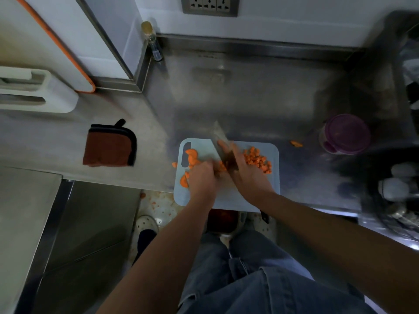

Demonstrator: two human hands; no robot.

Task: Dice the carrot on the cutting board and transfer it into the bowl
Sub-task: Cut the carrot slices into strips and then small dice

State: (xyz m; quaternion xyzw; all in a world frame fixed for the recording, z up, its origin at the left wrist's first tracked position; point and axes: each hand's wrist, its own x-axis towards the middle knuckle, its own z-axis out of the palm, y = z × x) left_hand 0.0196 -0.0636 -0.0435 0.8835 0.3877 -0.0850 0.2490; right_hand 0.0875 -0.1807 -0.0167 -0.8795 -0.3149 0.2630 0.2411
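While the knife (223,147) is blurred with motion, the clearest risk is to the left hand (203,177): its fingertips sit right against the blade's left face, pinning carrot at the cut line, and a stroke that drifts toward 9 o'clock would meet them. Blur hides whether those fingertips are curled back, so I cannot tell how much margin there is.

A second risk is spillage. The board (226,198) overhangs the counter's front edge at 6 o'clock, so pressure near that edge could tip it. One piece (174,164) already lies just off the board at 9 o'clock, another scrap (296,144) sits well apart on the counter at 3 o'clock, and orange bits show on the floor below. Hard chops could scatter more.

Left fingers are narrow, pressed down on the carrot being cut; uncut half-rounds (191,156) lie from 9 to 11 o'clock of that hand, touching or just beside it. The right hand (247,171) is wrapped around the knife, index finger along the spine. Diced carrot (257,159) is heaped just beside that hand, at its 2 o'clock, on the board's right part.

No open bowl is identifiable; a purple-lidded tub (345,134) stands at 3 o'clock.
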